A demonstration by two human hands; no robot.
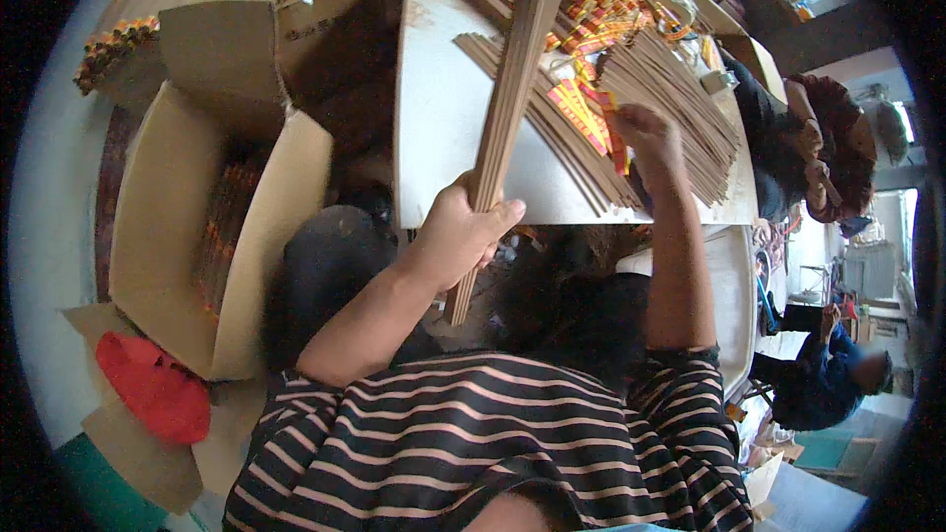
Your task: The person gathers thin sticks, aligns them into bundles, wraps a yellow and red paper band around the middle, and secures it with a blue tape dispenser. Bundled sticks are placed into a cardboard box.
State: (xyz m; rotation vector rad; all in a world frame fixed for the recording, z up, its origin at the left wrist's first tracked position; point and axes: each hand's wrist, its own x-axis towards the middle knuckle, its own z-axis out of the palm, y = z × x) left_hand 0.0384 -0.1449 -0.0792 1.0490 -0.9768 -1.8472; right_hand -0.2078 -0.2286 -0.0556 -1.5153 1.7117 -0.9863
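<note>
A bundle of long brown incense sticks (507, 99) stands tilted in front of me, its upper part over the white table. My left hand (463, 234) is wrapped round its lower half, thumb across the front. Over the table to the right, my right hand (650, 138) is closed with its fingertips pinching a red and yellow paper band (619, 150). Beside it a fan of similar printed bands (579, 116) lies on loose sticks. More loose incense sticks (680, 108) are spread under and beyond my right hand.
Bundles wrapped with red and yellow bands (601, 5) are piled at the table's (424, 128) far side. An open cardboard box (148, 236) with banded bundles inside stands at left, near a red bag (153, 389). Two other people (838, 148) are at the right.
</note>
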